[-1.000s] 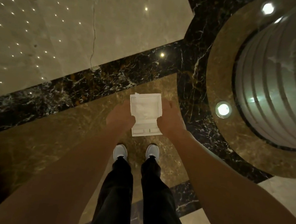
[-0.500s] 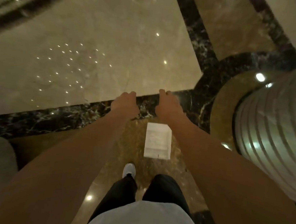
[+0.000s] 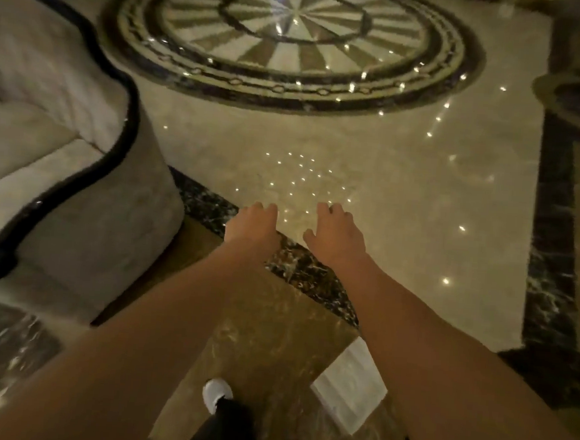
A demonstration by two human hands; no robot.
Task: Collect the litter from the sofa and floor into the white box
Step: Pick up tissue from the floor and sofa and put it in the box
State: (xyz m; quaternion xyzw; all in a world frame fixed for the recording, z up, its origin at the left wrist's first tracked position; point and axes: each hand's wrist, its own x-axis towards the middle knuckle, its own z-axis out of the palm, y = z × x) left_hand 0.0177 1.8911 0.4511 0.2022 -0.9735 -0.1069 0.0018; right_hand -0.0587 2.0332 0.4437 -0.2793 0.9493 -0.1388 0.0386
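Note:
The white box (image 3: pixel 350 392) lies on the brown marble floor at the lower right, partly hidden under my right forearm. My left hand (image 3: pixel 252 225) and my right hand (image 3: pixel 337 231) are stretched out in front of me above the floor, palms down, holding nothing, fingers loosely apart. Both are well ahead of the box. A pale sofa (image 3: pixel 46 154) with dark trim stands at the left; no litter shows on its visible cushion or on the floor.
A large round patterned inlay (image 3: pixel 290 41) fills the floor ahead. A dark marble band (image 3: pixel 551 238) runs down the right side. My white shoe (image 3: pixel 216 393) and dark trouser leg are below my arms.
My hands let go of the white box, which now rests on the floor. My view has lifted and turned left, bringing the sofa and round inlay into sight; the column is gone.

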